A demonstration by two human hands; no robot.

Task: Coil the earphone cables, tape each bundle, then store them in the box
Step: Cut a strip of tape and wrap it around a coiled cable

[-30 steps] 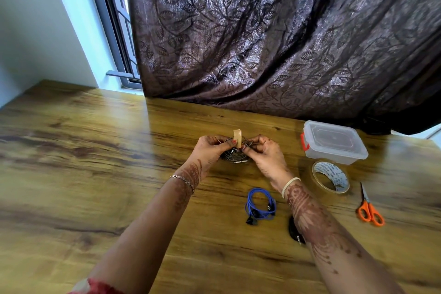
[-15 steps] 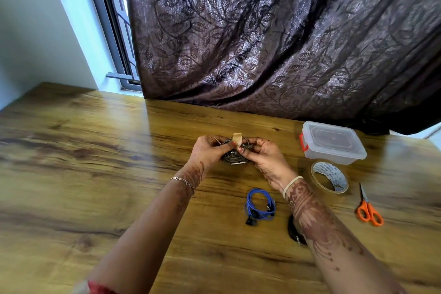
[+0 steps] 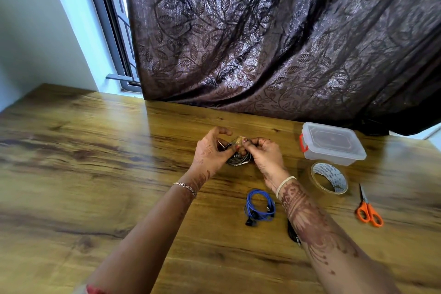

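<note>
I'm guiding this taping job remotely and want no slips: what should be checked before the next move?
1. Grey bundle held: the left hand grips it. Ok.
2. Tape strip controlled: the right hand pinches it at the coil. Ok.
3. Strip wrapped fully round: cannot tell, fingers hide it.
4. Box open for storing: not ok, its lid is on.
5. Blue coil taped: cannot tell.
6. Tape roll and scissors ready on the table: ok.
</note>
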